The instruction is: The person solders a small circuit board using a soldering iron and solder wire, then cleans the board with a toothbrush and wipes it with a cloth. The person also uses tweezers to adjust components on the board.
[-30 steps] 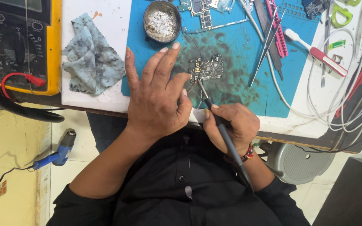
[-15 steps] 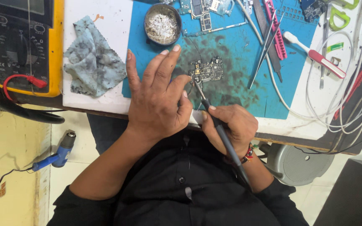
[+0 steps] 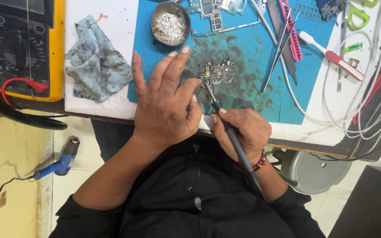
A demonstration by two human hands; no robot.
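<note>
A small dark circuit board [image 3: 219, 72] lies on the stained blue work mat [image 3: 252, 53]. My left hand [image 3: 166, 99] rests flat on the mat just left of the board, with thumb and forefinger pinched together at the board's left edge; what they pinch is hidden. My right hand [image 3: 243, 132] grips a dark soldering iron [image 3: 225, 123] like a pen. Its metal tip touches the board's lower left corner.
A round tin of grey residue [image 3: 170, 23] sits behind the board. Tweezers [image 3: 278, 48], a toothbrush [image 3: 331, 55], white cables [image 3: 362, 101] and another board [image 3: 212, 13] crowd the right and back. A blue cloth [image 3: 98, 59] and yellow multimeter [image 3: 20, 48] lie left. A hot air gun [image 3: 58, 161] lies on the floor.
The view has shifted slightly, so the bench sits a little higher in frame. Both hands keep their hold, with the iron's tip staying at the board's corner.
</note>
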